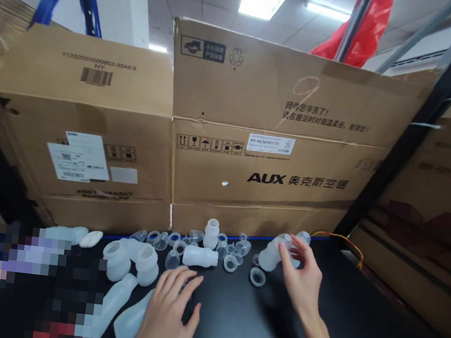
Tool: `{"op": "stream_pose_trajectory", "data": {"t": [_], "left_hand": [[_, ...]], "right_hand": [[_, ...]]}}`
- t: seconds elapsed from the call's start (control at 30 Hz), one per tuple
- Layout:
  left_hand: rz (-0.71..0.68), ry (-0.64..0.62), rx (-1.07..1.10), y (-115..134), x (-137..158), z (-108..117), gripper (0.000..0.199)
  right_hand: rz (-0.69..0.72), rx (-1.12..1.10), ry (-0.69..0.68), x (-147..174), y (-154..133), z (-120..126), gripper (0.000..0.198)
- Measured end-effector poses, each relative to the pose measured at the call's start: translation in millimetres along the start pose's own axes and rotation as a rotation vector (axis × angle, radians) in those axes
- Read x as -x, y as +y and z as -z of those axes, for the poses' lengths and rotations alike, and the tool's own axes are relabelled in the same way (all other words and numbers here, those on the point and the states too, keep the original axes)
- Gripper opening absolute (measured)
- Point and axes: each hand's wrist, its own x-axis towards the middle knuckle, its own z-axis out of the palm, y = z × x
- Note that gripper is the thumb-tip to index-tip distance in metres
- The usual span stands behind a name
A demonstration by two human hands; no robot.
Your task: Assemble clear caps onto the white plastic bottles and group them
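Note:
My right hand [301, 275] is at the right end of a group of translucent plastic parts. Its thumb and fingers close round the upper part of a tilted frosted bottle [269, 258]. A ring-shaped collar [257, 277] lies just below that bottle. Over the black table, my left hand [173, 307] has its fingers spread, the thumb well apart. Beside it lies a frosted bottle [131, 318], partly hidden by the hand. Another bottle [200, 256] lies on its side ahead, with a small wide-necked bottle [211, 233] upright behind it.
Clear domes, rings [230, 263] and caps lie along the table's back edge. Two wide-necked pieces [147, 265] and a long bottle [119, 295] are at left, near a blurred patch. A cardboard wall [207, 188] stands behind. A black post [410, 119] rises at right.

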Motion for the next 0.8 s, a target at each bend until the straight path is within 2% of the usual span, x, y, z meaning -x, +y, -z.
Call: {"op": "stream_pose_trajectory", "data": {"t": [0.13, 0.27, 0.47, 0.6, 0.7, 0.8], "left_hand": [[0.019, -0.131, -0.030, -2.3, 1.3, 2.4, 0.049], [0.024, -0.182, 0.034, -1.3, 5.2, 0.1, 0.059], [0.118, -0.235, 0.245, 11.2, 3.2, 5.7, 0.040], [0.189, -0.316, 0.399, 21.5, 1.4, 9.2, 0.033], [0.214, -0.362, 0.424, 22.7, 3.5, 6.1, 0.026], [0.188, -0.347, 0.393, 20.1, 5.5, 2.1, 0.029]], "right_hand": [[-0.048, 0.147, 0.091, -9.0, 9.4, 9.6, 0.066], [-0.036, 0.245, 0.127, -11.7, 14.5, 15.6, 0.070], [0.041, 0.339, -0.018, -8.0, 23.4, 9.9, 0.065], [0.159, 0.368, 0.058, -7.3, 18.5, 8.1, 0.075], [0.254, 0.334, 0.088, -3.7, 10.3, 7.8, 0.062], [0.309, 0.280, -0.104, 6.9, 3.6, 3.3, 0.041]]}}
